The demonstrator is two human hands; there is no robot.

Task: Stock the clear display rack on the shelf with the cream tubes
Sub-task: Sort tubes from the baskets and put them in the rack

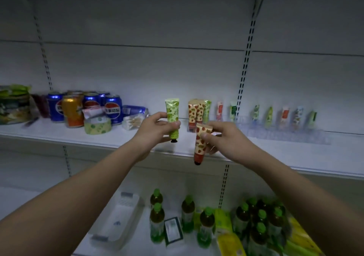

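Left of frame centre, the left hand (157,126) held a green cream tube (172,117) upright, crimped end up and black cap down, thumb and fingers (175,124) curled round its lower half in a pinch, in front of the shelf (59,135) edge. Just right of it, the right hand (222,137) pinched a strawberry-print cream tube (200,144) near its crimped top, thumb over the front, so the tube hung tilted with the red neck and dark cap lowest, below the shelf lip. Both hands were closed on their tubes, neither spread wide. The tubes looked light, soft-walled and probably a bit slick; squeezing the middle would likely dent them, so the stiffer crimp or the cap shoulder seemed the better place to grip. Behind the hands, a small cluster of tubes (198,111) stood at mid-frame. Further right, the clear display rack (285,135) sat on the shelf in the right-middle of the frame, with a row of tubes (284,115) standing in it, spaced apart; its slots were too blurred to count. Cans (113,110) and a tape roll (97,124) sat at the left, bottles (157,212) on the lower shelf.
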